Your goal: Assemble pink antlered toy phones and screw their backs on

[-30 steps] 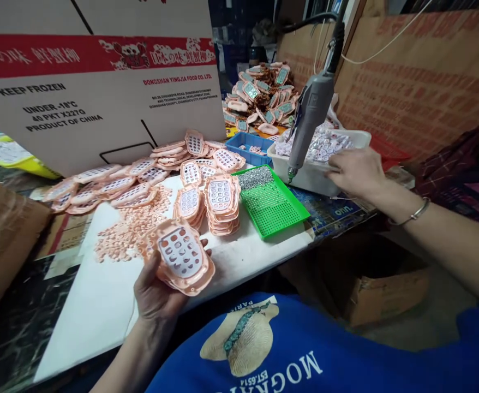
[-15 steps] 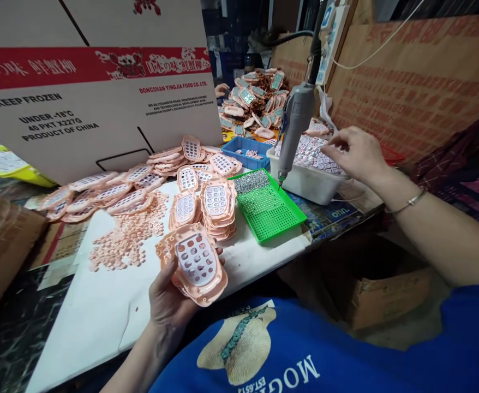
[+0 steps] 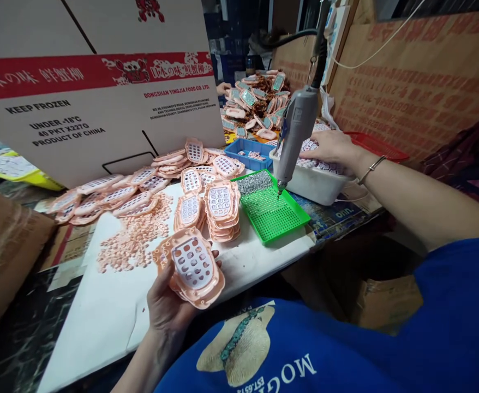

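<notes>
Your L hand [image 3: 169, 305] is full: fingers wrapped round the underside, thumb along the near side of a small bunch of pale-pink plastic oval shells [image 3: 198, 295], top one w/ a white perforated panel [image 3: 192, 262] facing up. Bunch sits in your palm, tilted, above the near edge of the tabletop [image 3: 96, 311], which has a white sheet-like surface there.

Your R hand [image 3: 331, 147] is out at the white plastic rectangular bin [image 3: 317, 188], well apart from the held shells. Fingers bent down at the small white printed pieces [image 3: 325, 166] inside; can't tell if any are pinched.

Betw. your hands: grey pistol-less, straight elec. screwdriver [image 3: 299, 123] hangs near-vertical, bit just above or at the green plastic mesh tray [image 3: 280, 224]; can't tell if touching. Silver metal screws [image 3: 256, 183] fill the tray's far end.

Just beyond L hand: two short stacks of pink shells, taller one [image 3: 220, 202] nearer the tray, other [image 3: 189, 210] just left of it. Loose pale-pink small bits [image 3: 135, 240] spread left of the stacks. More shells [image 3: 112, 191] heaped along the white carton w/ red band [image 3: 100, 109]. Blue plastic tray [image 3: 239, 160] w/ small bits sits beyond the green one.
</notes>
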Tool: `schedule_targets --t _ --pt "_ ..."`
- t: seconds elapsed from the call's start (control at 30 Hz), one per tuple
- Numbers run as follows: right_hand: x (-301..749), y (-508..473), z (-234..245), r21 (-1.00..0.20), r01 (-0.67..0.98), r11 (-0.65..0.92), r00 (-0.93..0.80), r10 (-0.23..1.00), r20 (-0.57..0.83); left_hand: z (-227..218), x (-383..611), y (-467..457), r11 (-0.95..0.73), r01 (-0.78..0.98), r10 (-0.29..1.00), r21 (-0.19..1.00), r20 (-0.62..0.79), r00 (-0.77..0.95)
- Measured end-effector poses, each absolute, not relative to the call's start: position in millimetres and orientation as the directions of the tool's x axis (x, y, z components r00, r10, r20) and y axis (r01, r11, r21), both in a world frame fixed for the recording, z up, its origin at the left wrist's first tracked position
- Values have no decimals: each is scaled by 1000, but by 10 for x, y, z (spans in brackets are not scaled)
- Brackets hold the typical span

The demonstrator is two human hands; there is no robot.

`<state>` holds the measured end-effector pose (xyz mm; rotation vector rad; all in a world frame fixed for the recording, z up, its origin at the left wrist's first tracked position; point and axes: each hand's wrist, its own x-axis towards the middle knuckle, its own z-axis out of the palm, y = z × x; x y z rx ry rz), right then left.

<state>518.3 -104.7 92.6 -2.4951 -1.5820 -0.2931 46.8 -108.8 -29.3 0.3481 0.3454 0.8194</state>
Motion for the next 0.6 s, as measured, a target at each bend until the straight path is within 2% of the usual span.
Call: schedule_targets --t 0.23,0.47,0.6 --pt "5094 -998 1015 -31 874 -485 482 857 184 -299 497 -1107 644 -641 747 419 -162 645" --pt "5207 -1062 1051 -52 854 -517 510 815 275 -350 433 -1053 656 -625 735 422 -169 657" --pt "5281 -1071 1002 -58 890 -451 446 841 307 -361 458 -1063 662 -621 732 419 -184 656"
